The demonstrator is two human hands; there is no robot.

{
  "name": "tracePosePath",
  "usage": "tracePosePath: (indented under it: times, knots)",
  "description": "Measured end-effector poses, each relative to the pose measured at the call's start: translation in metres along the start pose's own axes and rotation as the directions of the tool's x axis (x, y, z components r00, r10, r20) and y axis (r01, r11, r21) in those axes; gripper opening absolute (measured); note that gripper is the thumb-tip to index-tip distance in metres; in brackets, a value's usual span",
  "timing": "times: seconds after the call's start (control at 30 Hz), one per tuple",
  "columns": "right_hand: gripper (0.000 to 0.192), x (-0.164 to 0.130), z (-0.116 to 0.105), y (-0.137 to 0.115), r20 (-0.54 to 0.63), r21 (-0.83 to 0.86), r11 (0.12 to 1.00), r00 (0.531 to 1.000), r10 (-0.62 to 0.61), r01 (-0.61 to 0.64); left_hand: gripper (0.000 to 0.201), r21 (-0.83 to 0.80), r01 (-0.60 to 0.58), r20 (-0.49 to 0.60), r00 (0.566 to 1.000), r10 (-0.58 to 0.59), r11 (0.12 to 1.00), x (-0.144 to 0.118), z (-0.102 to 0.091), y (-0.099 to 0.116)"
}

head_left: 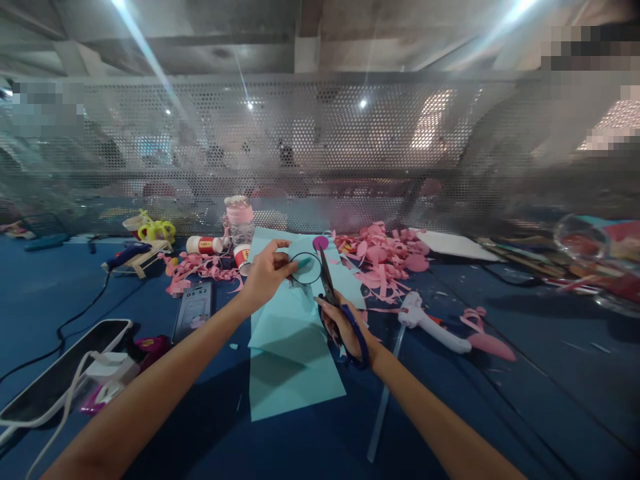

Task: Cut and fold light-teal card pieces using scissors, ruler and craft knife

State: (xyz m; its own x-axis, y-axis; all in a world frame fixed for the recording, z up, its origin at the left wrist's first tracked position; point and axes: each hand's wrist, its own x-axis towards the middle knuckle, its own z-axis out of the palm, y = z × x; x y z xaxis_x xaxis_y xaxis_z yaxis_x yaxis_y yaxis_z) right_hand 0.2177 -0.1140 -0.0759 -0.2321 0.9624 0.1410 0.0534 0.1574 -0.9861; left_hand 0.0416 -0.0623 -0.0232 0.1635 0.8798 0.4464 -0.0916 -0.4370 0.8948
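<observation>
while turquoise paper (300,383) looks largely uncut beside far pink scraps (383,257), left hand (265,277) pinches dark-rimmed circle (309,271), right hand (350,327) grips scissors (328,283).

Straight across the middle ran a grey metal screen (320,127), punched full of small holes, rising behind a deep blue tabletop (200,413). Up top, a dull grey ceiling (200,30), and there, dead centre, stood a pale pillar (307,55)! One light (119,3) blazed upper left, another (524,5) upper right, both trailing streaks inward.
</observation>
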Motion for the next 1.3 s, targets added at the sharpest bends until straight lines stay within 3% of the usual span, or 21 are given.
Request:
tracePosePath:
  times: [0.23,0.7,0.9,1.13,1.3]
  knots:
    - [0.034,-0.001,0.000,0.000,0.023,-0.029,0.997,0.997,-0.071,0.072,0.038,0.067,-0.039,0.032,0.999,0.037,0.997,-0.003,0.001,0.005]
    - [0.032,-0.001,-0.001,-0.004,0.015,-0.037,0.998,0.998,-0.057,0.057,0.035,0.175,-0.065,0.018,0.998,0.062,0.982,-0.004,-0.001,0.006]
    - [0.034,-0.002,0.000,-0.006,-0.010,-0.043,0.998,0.999,-0.043,0.042,0.034,0.159,-0.084,0.023,0.996,0.081,0.984,-0.005,0.000,0.006]
    - [0.032,-0.002,0.002,-0.001,0.012,-0.015,0.994,0.994,-0.105,0.106,0.039,0.091,-0.079,-0.099,0.991,0.088,0.993,-0.012,0.010,0.004]
    - [0.030,-0.001,0.003,0.004,-0.025,0.020,0.995,0.995,-0.099,0.099,0.043,0.035,-0.054,-0.110,0.992,0.058,0.998,-0.019,0.018,0.005]
